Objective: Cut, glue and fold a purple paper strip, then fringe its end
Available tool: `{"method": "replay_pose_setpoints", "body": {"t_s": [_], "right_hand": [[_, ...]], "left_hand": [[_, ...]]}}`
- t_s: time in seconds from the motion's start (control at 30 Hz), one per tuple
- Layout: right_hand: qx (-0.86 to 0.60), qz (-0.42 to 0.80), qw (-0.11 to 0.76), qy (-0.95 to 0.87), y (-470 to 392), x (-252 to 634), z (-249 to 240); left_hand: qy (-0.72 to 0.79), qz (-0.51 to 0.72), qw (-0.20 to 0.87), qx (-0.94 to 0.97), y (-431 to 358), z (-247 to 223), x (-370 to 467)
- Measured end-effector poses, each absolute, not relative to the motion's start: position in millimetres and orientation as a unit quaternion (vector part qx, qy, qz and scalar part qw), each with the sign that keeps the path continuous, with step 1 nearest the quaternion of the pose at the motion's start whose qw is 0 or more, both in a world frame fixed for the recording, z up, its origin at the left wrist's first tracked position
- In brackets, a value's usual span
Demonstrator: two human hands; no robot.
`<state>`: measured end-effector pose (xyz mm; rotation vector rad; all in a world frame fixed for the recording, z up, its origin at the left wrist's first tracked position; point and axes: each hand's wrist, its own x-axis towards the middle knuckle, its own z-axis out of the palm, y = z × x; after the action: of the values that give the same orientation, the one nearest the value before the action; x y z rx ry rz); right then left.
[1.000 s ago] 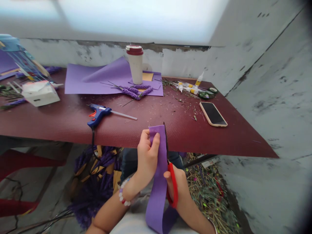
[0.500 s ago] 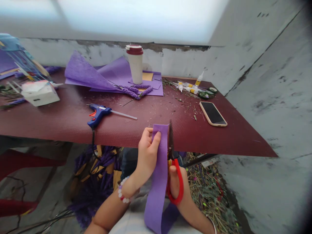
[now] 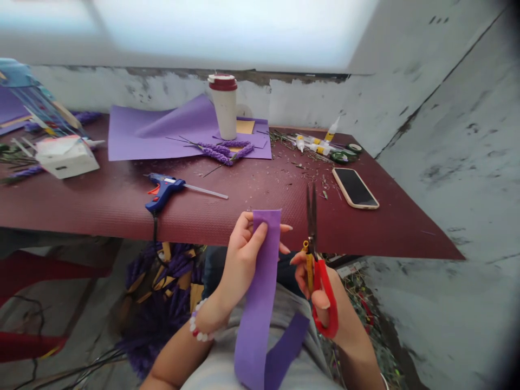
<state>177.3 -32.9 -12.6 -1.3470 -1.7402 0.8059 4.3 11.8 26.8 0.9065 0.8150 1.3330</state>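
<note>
Pinched near its top end, a long purple paper strip [image 3: 260, 292] is in my left hand [image 3: 244, 254], thumb in front and fingers behind. The strip hangs down to my lap, where its lower part curls up to the right. My right hand [image 3: 325, 292] holds red-handled scissors [image 3: 325, 303] with the dark blades pointing up and only slightly apart. A gap separates the blades from the strip's right edge. Ahead on the table lies a blue glue gun [image 3: 164, 190] with a clear glue stick in its back.
On the dark red table [image 3: 260, 189] are a phone [image 3: 355, 188], a lidded cup [image 3: 225, 108], purple paper sheets [image 3: 142, 132], braided purple stems [image 3: 219, 151], small glue bottles [image 3: 320, 146] and a white box [image 3: 67, 157]. Purple bundles [image 3: 174, 281] lie below, left.
The scissors have moved right, away from the strip's edge, and their blades now part slightly. My left hand keeps the strip. The purple sheet's raised corner at the back has flattened.
</note>
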Motion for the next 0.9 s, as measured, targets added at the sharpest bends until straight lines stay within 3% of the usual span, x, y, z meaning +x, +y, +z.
{"method": "replay_pose_setpoints", "body": {"t_s": [0.1,0.3,0.6,0.9], "right_hand": [[-0.530,0.310,0.349,-0.708,-30.6,180.8,0.9],[-0.578,0.138,0.303,-0.745,-22.2,186.6,14.9],[-0.527,0.000,0.292,-0.798,-19.8,188.2,13.3],[-0.506,-0.105,0.284,-0.807,-20.3,186.0,10.6]], "left_hand": [[0.335,0.570,0.643,0.386,12.5,30.6,1.5],[0.333,0.573,0.649,0.374,19.3,31.0,-4.0],[0.328,0.535,0.700,0.341,25.2,23.9,-5.4],[0.339,0.534,0.684,0.363,18.7,27.2,-6.2]]}}
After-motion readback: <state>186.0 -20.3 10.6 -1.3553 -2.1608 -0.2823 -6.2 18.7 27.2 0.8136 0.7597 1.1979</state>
